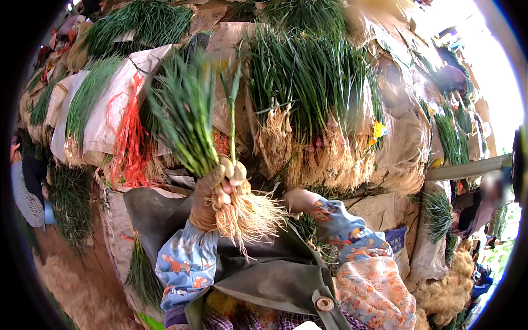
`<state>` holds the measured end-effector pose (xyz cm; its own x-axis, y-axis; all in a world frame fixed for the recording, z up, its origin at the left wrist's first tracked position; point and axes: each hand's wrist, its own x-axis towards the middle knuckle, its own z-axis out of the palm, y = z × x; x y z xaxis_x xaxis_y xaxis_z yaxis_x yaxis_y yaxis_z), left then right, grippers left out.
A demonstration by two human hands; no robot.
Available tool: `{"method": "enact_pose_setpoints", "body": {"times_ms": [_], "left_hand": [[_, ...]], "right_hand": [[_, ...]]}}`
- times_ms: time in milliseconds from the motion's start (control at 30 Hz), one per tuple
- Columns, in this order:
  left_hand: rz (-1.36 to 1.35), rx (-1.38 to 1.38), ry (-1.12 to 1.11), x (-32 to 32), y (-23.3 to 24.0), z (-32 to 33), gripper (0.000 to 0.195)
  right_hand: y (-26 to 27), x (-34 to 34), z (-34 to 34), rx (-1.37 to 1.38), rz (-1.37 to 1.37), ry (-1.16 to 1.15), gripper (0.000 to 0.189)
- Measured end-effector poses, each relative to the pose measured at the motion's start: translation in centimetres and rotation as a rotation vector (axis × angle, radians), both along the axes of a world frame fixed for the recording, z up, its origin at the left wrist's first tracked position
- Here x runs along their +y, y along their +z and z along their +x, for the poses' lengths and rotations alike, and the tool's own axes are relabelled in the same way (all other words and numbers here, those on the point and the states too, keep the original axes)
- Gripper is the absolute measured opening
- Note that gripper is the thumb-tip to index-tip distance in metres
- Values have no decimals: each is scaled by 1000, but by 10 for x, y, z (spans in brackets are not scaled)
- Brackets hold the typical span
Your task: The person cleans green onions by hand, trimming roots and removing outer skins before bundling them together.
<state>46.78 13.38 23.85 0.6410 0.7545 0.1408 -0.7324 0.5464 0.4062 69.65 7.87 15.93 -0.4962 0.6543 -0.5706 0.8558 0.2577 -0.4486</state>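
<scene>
My left hand, in what looks like a soiled brown glove, grips a bunch of young garlic plants. Their long green leaves point up and away from me. Pale garlic bulbs show above the fist, and a tuft of stringy roots spreads to the right. One stalk stands apart from the other leaves. My right hand is right of these roots, just below a row of garlic plants. It is blurred and its fingers are partly hidden. A dark apron covers my lap.
Red plastic strips hang left of the bunch over a white woven sack. More green plants lie at the back. A loose bundle lies at lower left. Other people are at both sides. A beam juts in at right.
</scene>
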Motion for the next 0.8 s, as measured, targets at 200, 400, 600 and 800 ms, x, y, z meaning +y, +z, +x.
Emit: {"method": "enact_pose_setpoints", "body": {"times_ms": [200,400,600,800], "left_hand": [[-223,127,119,10,-37,12,54],[-355,52,44,5,-46,7,39],[-246,35,61,6,-36,9,39],[-179,34,28,5,-25,0,35]], "right_hand": [[29,112,-46,-233,197,-868,40],[-26,136,-71,-315,307,-1094,57],[1,147,2,901,-23,-1025,25],[147,94,54,1335,206,-965,16]]}}
